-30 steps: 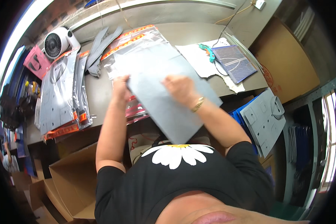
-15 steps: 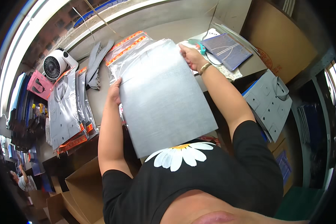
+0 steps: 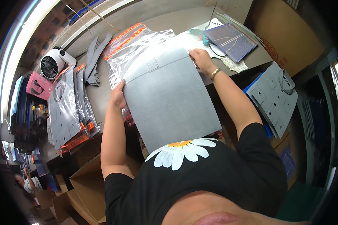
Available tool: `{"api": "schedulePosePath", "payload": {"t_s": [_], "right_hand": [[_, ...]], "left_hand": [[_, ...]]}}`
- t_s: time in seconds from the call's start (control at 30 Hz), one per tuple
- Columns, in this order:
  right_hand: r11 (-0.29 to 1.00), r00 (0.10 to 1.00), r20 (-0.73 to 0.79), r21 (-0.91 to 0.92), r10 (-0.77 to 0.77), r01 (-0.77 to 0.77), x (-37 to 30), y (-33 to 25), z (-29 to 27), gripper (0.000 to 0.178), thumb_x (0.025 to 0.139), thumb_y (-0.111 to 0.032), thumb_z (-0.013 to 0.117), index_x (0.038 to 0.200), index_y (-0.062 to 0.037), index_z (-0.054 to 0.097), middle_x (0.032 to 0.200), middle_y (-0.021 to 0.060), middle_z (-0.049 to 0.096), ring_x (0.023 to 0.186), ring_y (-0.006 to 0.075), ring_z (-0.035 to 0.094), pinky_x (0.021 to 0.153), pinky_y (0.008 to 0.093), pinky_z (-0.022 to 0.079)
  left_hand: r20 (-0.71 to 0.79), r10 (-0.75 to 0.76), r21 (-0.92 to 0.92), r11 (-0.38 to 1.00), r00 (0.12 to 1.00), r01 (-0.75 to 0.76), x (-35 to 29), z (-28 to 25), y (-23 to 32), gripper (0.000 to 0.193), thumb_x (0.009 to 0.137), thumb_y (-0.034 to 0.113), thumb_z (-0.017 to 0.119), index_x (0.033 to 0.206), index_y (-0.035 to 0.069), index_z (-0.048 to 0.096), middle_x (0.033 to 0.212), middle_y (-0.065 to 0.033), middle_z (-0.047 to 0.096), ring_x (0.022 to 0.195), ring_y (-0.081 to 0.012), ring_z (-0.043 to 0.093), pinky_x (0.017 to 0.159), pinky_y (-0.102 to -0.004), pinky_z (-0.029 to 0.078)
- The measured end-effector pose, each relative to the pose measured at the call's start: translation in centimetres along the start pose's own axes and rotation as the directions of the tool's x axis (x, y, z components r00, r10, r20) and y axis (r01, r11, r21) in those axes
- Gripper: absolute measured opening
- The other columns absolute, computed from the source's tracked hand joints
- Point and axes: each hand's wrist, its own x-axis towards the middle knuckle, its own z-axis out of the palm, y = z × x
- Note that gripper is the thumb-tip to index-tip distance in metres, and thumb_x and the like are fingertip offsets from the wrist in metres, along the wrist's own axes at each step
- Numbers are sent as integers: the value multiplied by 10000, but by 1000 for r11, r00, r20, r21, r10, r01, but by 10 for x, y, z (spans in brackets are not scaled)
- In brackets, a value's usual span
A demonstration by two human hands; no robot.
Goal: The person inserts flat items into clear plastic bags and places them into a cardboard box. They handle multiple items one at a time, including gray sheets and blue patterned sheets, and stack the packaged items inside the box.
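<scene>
A large flat grey panel [image 3: 172, 101], with a stitched seam and a small rectangle near its far end, slants toward my chest. My left hand [image 3: 118, 95] grips its left edge. My right hand [image 3: 202, 60] is closed on the far right edge, fingers partly hidden behind it. A clear plastic bag [image 3: 146, 43] with red-orange printed strips lies under and beyond the panel's far end. Beside my right hand are a teal-handled tool [image 3: 205, 39] and a dark blue flat sheet [image 3: 232, 42] in a clear cover.
On the left stand a white fan [image 3: 52, 64], a pink bag [image 3: 38, 85] and grey panels in plastic bags [image 3: 65, 112]. Grey straps [image 3: 95, 60] lie nearby. Grey pieces with a handle [image 3: 276, 97] hang over the table's right side. Open cardboard boxes [image 3: 82, 187] sit below left.
The panel has tilted, so its seam and small rectangle now show clearly. My right hand has shifted slightly right and nearer; the left hand keeps its hold.
</scene>
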Motion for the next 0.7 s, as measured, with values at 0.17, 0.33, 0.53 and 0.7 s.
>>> {"api": "schedulePosePath", "payload": {"t_s": [0.17, 0.33, 0.53, 0.7], "right_hand": [[948, 998, -22, -315, -65, 55, -37, 32, -10, 297, 902, -236, 546, 784, 23, 629, 712, 41, 608, 625, 122, 535, 615, 291, 450], [999, 999, -1, 0, 48, -48, -61, 19, -17, 284, 954, -241, 513, 801, -24, 612, 669, 3, 581, 528, 74, 482, 494, 230, 388], [961, 988, -101, 241, -113, 135, -70, -22, -9, 294, 995, -229, 481, 821, -40, 623, 658, -27, 584, 517, 24, 474, 473, 182, 389], [969, 997, 71, 241, 42, -58, -85, 6, -9, 285, 990, -219, 488, 814, -30, 607, 672, -19, 574, 495, 25, 445, 446, 183, 359]], "left_hand": [[1, 8, 32, 999, 1000, -8, -16, -8, -27, 413, 984, 274, 462, 1243, -48, 471, 1201, -193, 564, 1060, -302, 576, 933, -462, 467], [-26, 61, -6, 998, 998, -61, -54, 16, -22, 383, 984, 267, 461, 1210, -40, 496, 1123, -157, 604, 994, -256, 602, 885, -408, 491], [148, 401, -56, 916, 904, -397, -109, 63, 29, 335, 988, 246, 460, 1167, -25, 539, 1074, -137, 638, 869, -204, 654, 796, -337, 535], [-39, 76, -96, 992, 996, -79, -81, 18, -20, 346, 953, 184, 518, 1225, -29, 492, 1208, -130, 577, 1103, -225, 558, 965, -378, 437]]}}
